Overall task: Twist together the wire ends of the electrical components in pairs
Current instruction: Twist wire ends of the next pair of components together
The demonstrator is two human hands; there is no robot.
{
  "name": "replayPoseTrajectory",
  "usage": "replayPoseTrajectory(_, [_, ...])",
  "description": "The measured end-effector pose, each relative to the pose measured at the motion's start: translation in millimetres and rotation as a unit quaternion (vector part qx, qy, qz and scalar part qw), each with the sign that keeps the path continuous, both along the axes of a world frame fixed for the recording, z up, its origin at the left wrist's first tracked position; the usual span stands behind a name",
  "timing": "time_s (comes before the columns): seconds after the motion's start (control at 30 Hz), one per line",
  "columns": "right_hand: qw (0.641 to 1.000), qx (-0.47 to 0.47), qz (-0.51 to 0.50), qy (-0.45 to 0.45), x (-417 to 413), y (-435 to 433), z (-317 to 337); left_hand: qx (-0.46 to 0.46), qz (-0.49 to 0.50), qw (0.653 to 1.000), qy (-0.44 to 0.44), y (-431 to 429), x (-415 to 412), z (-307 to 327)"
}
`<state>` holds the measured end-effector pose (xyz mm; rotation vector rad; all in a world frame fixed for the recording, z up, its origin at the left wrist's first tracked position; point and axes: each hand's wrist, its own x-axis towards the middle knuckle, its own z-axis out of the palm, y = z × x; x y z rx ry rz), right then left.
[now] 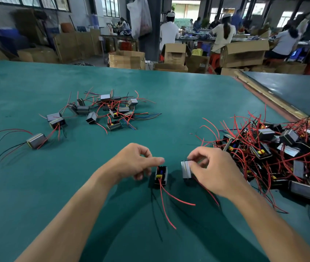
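Two small boxy electrical components lie on the green table in front of me. My left hand point(138, 161) pinches the top edge of the left component point(161, 175), a black box with a yellow part inside; its red wires point(171, 200) trail toward me. My right hand point(213, 167) grips the right component point(186, 172), a grey metal-cased box, with fingers curled over it; its red wire point(210, 194) runs out under my wrist. The two components sit a small gap apart.
A large tangled heap of components with red and black wires point(275, 154) lies at the right. A looser group of components point(110, 108) sits farther back left, with a single one point(36, 140) at the left. People work at tables beyond, among cardboard boxes.
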<state>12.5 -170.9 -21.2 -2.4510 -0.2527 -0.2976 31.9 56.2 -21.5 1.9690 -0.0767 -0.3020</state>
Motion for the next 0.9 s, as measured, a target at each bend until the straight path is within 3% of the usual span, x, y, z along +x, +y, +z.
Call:
replayPoseTrajectory(0.07, [1.000,0.008,-0.007,-0.014,0.0,-0.8,0.6,0.025,0.014,0.999,-0.034,-5.0,-1.6,-1.7])
replayPoseTrajectory(0.13, [1.000,-0.005,-0.012,-0.010,-0.6,-1.5,0.2,0.122,0.025,0.986,-0.107,-8.7,-3.0,-3.4])
replayPoseTrajectory(0.2, [1.000,-0.019,-0.007,0.006,-1.0,-1.9,-1.0,0.158,0.022,0.976,-0.150,-10.5,-3.2,-7.0])
replayPoseTrajectory(0.33, [0.999,-0.026,0.017,0.024,-2.3,-1.8,-1.8,0.098,0.020,0.983,-0.151,-11.7,-1.8,-11.3])
replayPoseTrajectory(0.53, [0.997,0.046,0.025,0.050,-1.6,0.3,-1.5,-0.020,0.042,0.994,-0.098,-14.9,0.3,-11.3])
replayPoseTrajectory(0.9, [0.989,0.112,0.072,0.068,-1.3,2.1,-3.1,0.010,0.038,0.993,-0.109,-15.3,-2.1,-1.8])
